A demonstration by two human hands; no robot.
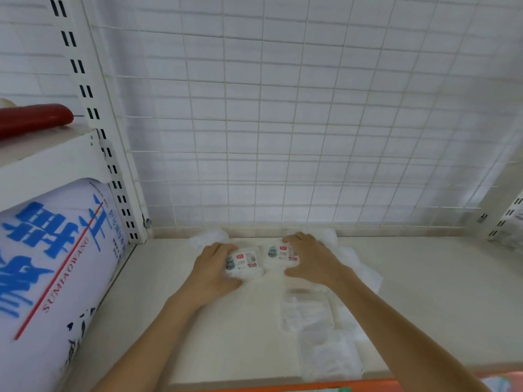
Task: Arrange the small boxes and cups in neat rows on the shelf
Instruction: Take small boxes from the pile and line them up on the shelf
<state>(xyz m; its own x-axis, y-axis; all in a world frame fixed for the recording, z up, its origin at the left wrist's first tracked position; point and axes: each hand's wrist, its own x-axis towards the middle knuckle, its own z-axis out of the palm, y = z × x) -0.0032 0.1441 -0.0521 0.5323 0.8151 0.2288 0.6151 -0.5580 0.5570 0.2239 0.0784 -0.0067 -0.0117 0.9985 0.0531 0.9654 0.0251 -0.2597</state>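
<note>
2 small boxes (245, 263) (280, 253), L hand (212, 269), R hand (312, 257)

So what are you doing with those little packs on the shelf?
A person is sorting a shelf. The left hand holds one small white box and the right hand holds another small white box. The two sit side by side near the back, close to the wire grid. Crumpled clear plastic wrap lies on the shelf by the right arm. A big white bag with blue writing stands to the left.
</note>
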